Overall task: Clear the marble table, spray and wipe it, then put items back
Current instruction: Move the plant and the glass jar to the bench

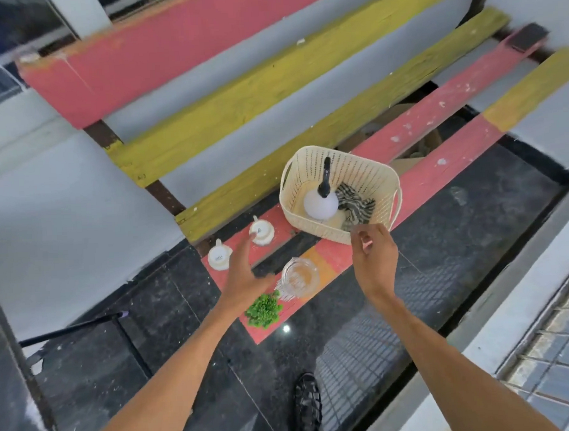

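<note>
On the red seat slats of a painted bench stand a cream plastic basket (370, 171), two white cups (261, 231) (219, 256), a clear glass jar (300, 276) and a small green plant (263, 310). Inside the basket are a white spray bottle (320, 204) with a black nozzle and a striped cloth (355, 206). My left hand (243, 276) is held out with straight fingers just short of the nearer cup, holding nothing. My right hand (374, 256) hovers at the basket's near rim with fingers loosely curled and nothing in it.
The bench (269, 84) has red and yellow slats with gaps between them, and a dark phone-like object (527, 37) lies at its far end. Dark polished floor (459, 239) lies below. A black pole (71, 330) lies at left. My sandalled foot (306, 402) is at the bottom.
</note>
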`<move>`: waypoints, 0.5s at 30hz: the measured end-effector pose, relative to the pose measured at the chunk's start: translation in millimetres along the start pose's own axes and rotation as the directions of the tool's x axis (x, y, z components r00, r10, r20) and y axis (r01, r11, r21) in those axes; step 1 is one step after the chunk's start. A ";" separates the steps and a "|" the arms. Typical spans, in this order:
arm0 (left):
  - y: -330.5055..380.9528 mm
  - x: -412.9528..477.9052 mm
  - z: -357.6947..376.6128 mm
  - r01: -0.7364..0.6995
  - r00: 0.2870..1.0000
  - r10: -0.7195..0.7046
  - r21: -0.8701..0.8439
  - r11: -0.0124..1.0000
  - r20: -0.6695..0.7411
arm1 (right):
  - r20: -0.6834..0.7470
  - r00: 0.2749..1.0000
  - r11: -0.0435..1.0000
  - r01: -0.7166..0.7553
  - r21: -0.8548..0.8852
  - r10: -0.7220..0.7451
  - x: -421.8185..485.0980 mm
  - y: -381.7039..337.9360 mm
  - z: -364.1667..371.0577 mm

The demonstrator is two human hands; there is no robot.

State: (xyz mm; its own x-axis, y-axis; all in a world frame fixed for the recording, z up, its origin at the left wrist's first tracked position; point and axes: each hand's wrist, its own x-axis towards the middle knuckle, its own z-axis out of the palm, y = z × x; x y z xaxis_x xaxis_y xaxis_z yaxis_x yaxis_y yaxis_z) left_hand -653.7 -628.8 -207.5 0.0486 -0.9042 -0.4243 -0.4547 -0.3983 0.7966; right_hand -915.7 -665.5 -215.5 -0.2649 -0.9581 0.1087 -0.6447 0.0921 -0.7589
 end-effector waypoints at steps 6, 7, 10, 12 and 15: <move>88.4 100.4 62.6 -0.173 0.985 0.173 0.021 0.985 -0.013 | 0.183 0.975 0.992 -0.116 -0.056 0.124 81.3 14.7 7.1; 93.7 117.5 75.1 -0.148 0.989 0.148 0.025 0.989 0.000 | 0.249 0.957 0.986 -0.128 -0.102 0.150 93.6 22.3 12.5; 95.5 157.1 95.6 -0.054 0.998 0.051 0.084 0.995 0.039 | 0.416 0.889 0.967 -0.097 -0.234 0.190 121.5 40.8 30.9; 92.2 178.4 101.9 -0.019 0.997 0.008 0.158 0.987 0.073 | 0.473 0.845 0.949 -0.117 -0.292 0.250 137.7 56.2 44.9; 84.6 200.3 103.5 -0.044 0.993 0.019 0.210 0.977 0.121 | 0.545 0.768 0.916 -0.131 -0.380 0.336 150.2 83.2 66.8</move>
State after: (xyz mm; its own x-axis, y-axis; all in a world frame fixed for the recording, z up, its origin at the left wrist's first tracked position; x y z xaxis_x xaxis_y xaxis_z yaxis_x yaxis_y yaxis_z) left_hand -774.5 -827.6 -269.6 -0.0675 -0.8862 -0.4583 -0.6327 -0.3172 0.7065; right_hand -961.2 -819.8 -305.2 -0.0295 -0.8529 -0.5212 -0.8282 0.3128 -0.4650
